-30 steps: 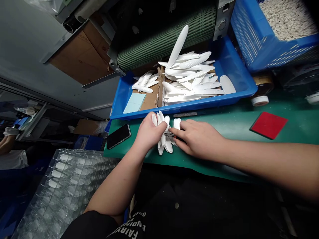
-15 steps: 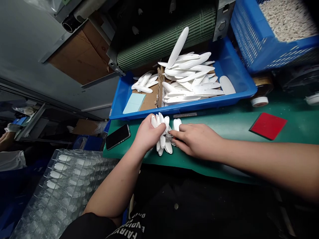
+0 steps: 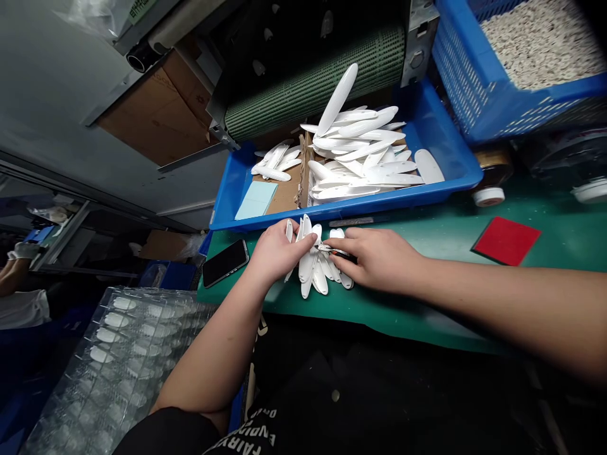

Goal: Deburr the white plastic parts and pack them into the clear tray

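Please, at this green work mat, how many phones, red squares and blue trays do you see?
Black smartphone: 1
Red square sheet: 1
Blue plastic tray: 1
Total: 3

Across the black garment at the bottom of the view (image 3: 256,423) we read white printed capitals, cut off by the frame edge: "FAIRY" and, above it, what looks like "ENDIN". A small green label (image 3: 141,10) on a clear plastic bag (image 3: 97,14) carries print too tiny for us to read.
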Demonstrator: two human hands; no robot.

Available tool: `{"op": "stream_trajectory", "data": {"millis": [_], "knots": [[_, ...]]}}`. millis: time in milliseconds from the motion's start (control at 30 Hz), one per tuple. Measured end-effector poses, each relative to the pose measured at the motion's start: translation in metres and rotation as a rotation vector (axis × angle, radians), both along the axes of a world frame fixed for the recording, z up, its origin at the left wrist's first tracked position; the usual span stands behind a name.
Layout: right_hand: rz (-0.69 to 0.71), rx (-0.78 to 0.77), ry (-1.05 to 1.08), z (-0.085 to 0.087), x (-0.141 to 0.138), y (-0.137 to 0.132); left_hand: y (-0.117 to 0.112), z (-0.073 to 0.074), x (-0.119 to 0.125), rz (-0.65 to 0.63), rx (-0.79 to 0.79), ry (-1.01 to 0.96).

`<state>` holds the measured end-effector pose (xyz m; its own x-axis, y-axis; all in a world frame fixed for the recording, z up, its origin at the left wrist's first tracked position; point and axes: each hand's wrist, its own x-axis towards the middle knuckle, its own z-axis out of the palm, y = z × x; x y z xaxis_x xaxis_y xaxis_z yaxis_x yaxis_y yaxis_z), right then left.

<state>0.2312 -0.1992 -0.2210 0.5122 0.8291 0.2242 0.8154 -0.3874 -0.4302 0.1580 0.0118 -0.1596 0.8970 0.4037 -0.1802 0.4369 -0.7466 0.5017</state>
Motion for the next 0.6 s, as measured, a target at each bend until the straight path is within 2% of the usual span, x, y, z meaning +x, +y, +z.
{"op": "stream_trajectory", "data": {"millis": [200, 333, 500, 600], "knots": [[0.003, 0.009, 0.005, -0.0009, 0.0001, -0.0009, 0.0059, 0.0049, -0.0025, -0.021, -0.105, 0.054], [0.009, 0.004, 0.010, 0.0004, -0.0006, -0.0009, 0.0095, 0.0023, -0.0062, 0.040, -0.069, -0.069], [0.029, 0.052, -0.027, 0.0007, -0.0039, -0.0019, 0.0098, -0.0015, -0.0091, 0.125, -0.220, -0.165], [0.056, 0.097, -0.062, 0.0014, -0.0079, -0.0030, 0.0065, -0.0023, -0.0083, 0.121, -0.264, -0.184]]}}
